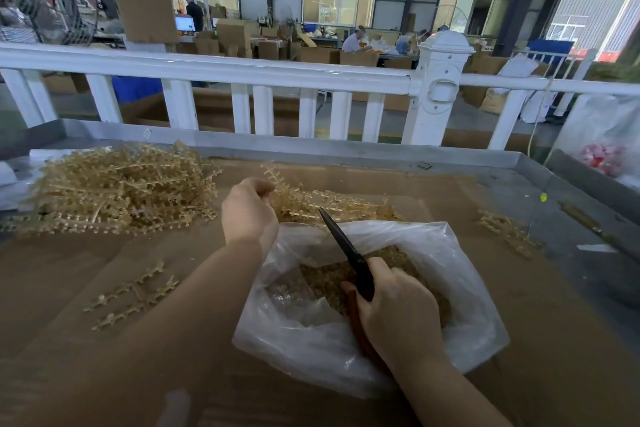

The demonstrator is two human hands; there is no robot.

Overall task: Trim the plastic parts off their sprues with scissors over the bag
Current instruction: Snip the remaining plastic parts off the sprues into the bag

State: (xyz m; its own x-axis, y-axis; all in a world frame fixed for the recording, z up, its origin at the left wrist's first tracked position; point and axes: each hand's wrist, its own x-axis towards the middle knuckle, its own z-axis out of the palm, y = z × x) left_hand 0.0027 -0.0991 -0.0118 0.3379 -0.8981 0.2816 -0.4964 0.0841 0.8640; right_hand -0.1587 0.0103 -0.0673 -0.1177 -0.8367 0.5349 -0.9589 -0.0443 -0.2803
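Note:
My right hand (pixel 398 308) grips black scissors (pixel 346 246) by their red handles, blades closed and pointing up-left over the open clear plastic bag (pixel 460 291), which holds several small tan trimmed parts (pixel 332 282). My left hand (pixel 247 210) reaches forward beyond the bag and pinches a tan plastic sprue (pixel 277 180) at the edge of a small pile of sprues (pixel 332 206). A much larger heap of tan sprues (pixel 117 184) lies to the far left.
A cut sprue frame (pixel 133 295) lies on the brown cardboard-covered table (pixel 104 253) at left; another sprue (pixel 505 230) lies right of the bag. A metal tray rim (pixel 346 149) and white railing (pixel 242 69) bound the far side.

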